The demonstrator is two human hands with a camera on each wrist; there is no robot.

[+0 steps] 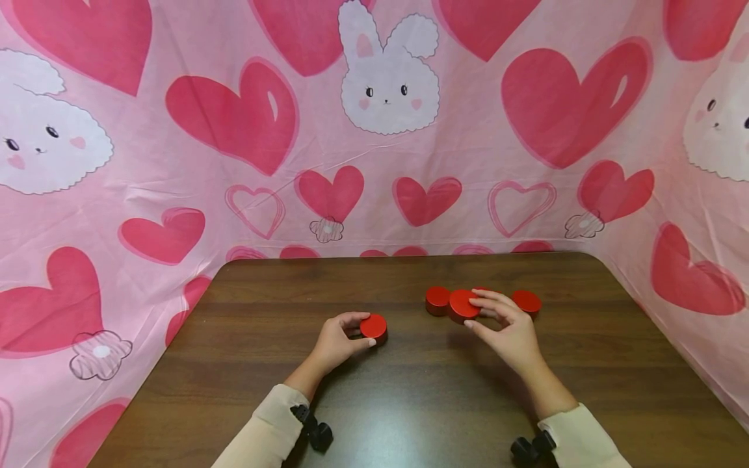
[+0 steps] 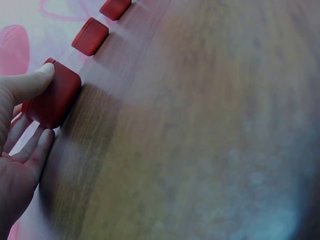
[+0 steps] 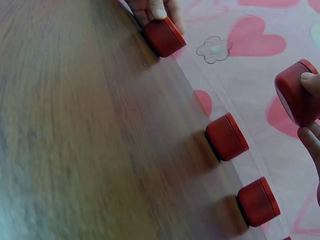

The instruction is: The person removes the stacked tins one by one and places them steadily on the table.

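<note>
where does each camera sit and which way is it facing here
Head: above, facing forward and down at the table; both hands and sleeves show, left hand on a red disc, right hand lifting another disc.
Left wrist: low beside the left hand, looking along the table; fingers show.
Right wrist: low by the right hand, looking across; fingertips show.
Shared: both wrist views show the left hand's disc.

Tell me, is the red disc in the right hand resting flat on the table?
No. In the right wrist view the red disc is pinched by the right hand and lifted, tilted, clear of the table.
</note>
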